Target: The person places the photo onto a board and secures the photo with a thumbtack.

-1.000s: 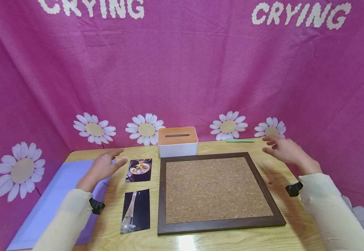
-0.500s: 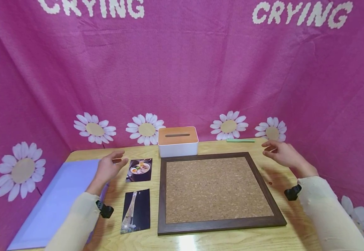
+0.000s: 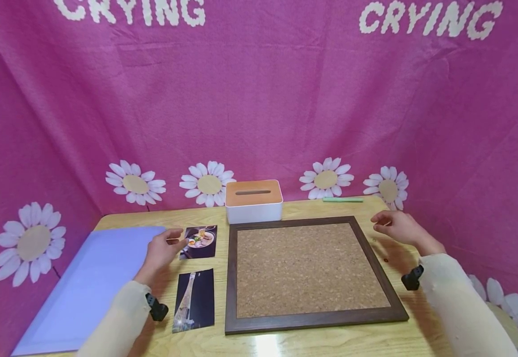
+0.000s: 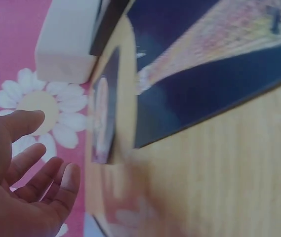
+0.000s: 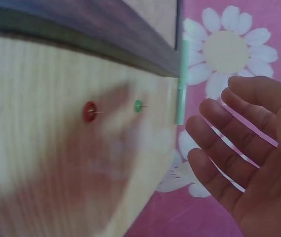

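Observation:
My left hand (image 3: 161,252) hovers with relaxed fingers at the left edge of a ramen photo (image 3: 204,244), its thumb overlapping that edge in the head view. Below lies a photo of a lit tower at night (image 3: 202,305). Between the hands sits a cork board (image 3: 308,272) in a dark brown frame. My right hand (image 3: 404,229) hangs beyond the board's right side, fingers loosely bent and holding nothing. In the right wrist view a red thumbtack (image 5: 89,112) and a green thumbtack (image 5: 138,106) lie points up on the wooden table (image 5: 41,138).
A white tissue box (image 3: 253,214) with a wooden lid stands behind the board. Toward the back right lies a thin green stick-like item (image 3: 343,200). A light purple sheet or folder (image 3: 89,282) covers the table's left side. Pink cloth (image 3: 259,99) encloses the back and sides.
My left hand has moved right, from over the purple sheet to the ramen photo's edge. The right hand has come slightly left and nearer to me. Photos and board stay put.

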A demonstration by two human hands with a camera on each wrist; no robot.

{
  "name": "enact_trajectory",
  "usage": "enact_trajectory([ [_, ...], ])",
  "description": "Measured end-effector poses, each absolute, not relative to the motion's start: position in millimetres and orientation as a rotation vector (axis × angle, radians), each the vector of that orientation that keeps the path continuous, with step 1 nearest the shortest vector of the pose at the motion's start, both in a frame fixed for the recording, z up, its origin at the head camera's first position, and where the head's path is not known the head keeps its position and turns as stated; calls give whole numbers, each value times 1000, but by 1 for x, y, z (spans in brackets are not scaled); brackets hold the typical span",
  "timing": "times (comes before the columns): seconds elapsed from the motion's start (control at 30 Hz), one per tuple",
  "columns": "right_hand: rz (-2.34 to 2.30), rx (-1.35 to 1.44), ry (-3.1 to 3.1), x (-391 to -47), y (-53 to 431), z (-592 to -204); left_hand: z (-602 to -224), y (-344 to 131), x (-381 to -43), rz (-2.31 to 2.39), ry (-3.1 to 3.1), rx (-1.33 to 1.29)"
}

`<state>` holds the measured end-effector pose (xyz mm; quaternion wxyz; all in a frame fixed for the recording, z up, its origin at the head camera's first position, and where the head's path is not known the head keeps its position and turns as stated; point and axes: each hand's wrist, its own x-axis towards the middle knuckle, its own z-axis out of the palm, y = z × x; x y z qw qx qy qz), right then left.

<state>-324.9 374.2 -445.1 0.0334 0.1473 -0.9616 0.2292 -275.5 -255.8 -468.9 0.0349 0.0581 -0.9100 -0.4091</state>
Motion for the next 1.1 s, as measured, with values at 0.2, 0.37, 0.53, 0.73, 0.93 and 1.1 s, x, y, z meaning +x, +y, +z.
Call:
enact_trajectory([
  [0.2,697,468,-3023,-325,379,-458,-487,-251,-276,-1296,-2787,236],
  [0.37,666,423,-3083,-324,382,-468,-497,-246,-277,-1302,-2774,297],
  [0.53,715,362,-3130,-325,381,-475,-499,-244,-278,-1290,-2761,338],
  [0.73,742,345,-3141,-328,383,-480,-497,-244,-279,-1225,-2768,317],
  [0.93,718,333,-3146,-332,383,-485,-495,-244,-279,-1200,-2801,316],
  [1.1,706,334,-3150,-332,381,-485,-494,-246,-280,-1254,-2816,366],
])
